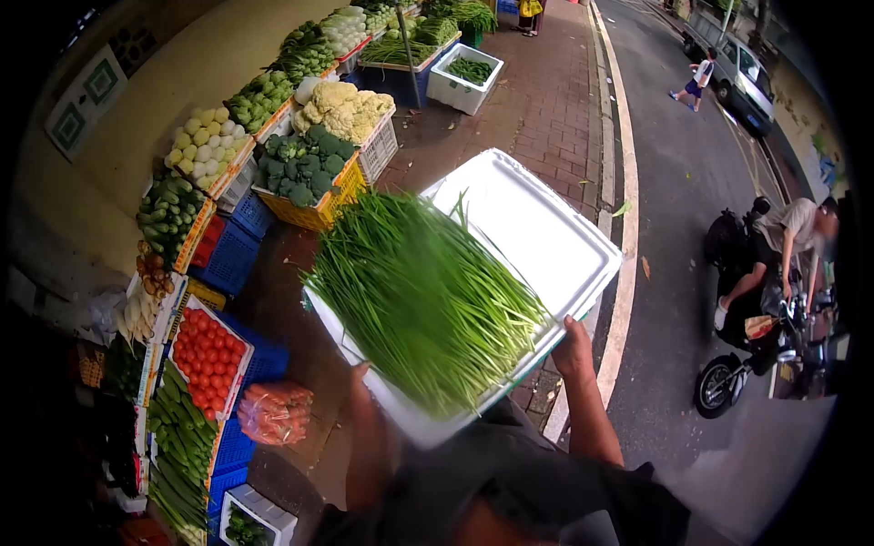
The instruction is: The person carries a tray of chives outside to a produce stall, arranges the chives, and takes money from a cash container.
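Note:
A wide white foam tray (pixel 537 227) is held in front of my body, tilted in view. A thick pile of long green garlic chives (pixel 410 291) covers its left and near part, the pale cut ends lying toward my right side. My right hand (pixel 573 349) grips the tray's near right edge, fingers partly hidden beneath. My left hand (pixel 360 378) holds the near left edge, with most of its fingers out of sight under the tray. The white inner floor shows at the tray's far right.
Left of me runs a vegetable stall with broccoli (pixel 305 164), cauliflower (pixel 341 114), tomatoes (pixel 209 357) and a bag of carrots (pixel 275 412). A white foam box (pixel 464 77) stands farther along the brick pavement (pixel 546 127). Right of the kerb, a person sits on a motorcycle (pixel 724 378); a van (pixel 742 82) stands beyond.

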The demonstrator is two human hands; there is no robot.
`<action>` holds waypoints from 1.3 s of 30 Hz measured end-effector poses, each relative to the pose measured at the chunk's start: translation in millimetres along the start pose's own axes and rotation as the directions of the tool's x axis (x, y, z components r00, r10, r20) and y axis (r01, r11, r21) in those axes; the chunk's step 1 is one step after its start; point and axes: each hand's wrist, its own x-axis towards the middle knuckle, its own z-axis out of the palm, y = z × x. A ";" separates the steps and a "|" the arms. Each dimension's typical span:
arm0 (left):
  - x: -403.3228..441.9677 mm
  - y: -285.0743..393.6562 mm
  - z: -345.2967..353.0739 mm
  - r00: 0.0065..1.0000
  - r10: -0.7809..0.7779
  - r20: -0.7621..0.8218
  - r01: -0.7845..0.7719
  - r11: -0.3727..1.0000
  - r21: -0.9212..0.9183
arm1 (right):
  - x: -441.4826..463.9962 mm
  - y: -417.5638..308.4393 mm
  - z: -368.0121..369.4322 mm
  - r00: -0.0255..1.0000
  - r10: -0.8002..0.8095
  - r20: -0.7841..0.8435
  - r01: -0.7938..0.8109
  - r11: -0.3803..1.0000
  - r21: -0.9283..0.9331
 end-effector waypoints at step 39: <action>1066.5 -220.1 781.6 0.926 -0.376 -0.020 0.372 0.905 0.206 | 1131.3 -516.4 72.4 0.983 -0.140 0.121 0.151 0.228 -0.962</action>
